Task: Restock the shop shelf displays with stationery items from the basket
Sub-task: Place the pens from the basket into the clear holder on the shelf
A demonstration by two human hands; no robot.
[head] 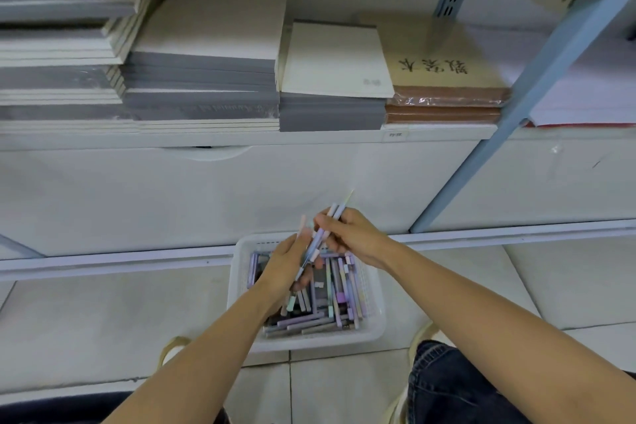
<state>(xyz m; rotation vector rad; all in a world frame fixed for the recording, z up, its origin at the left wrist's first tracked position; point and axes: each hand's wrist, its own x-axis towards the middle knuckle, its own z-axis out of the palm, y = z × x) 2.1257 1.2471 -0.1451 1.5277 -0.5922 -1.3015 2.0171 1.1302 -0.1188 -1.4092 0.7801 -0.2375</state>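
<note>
Head view: we hold slim pastel pens (318,239) above the white plastic mesh basket (237,286), left hand (287,267) and right hand (354,239) both curled round them; basket at far edge of pale tiled floor (103,320), more pens inside.

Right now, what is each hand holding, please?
Left hand: holds a bundle of pens.
Right hand: pinches lilac pens.

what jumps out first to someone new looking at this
The left hand and right hand grip pastel pens at centre, above a white basket of more on the floor. Behind, grey and cream notebook stacks fill the shelf.
</note>
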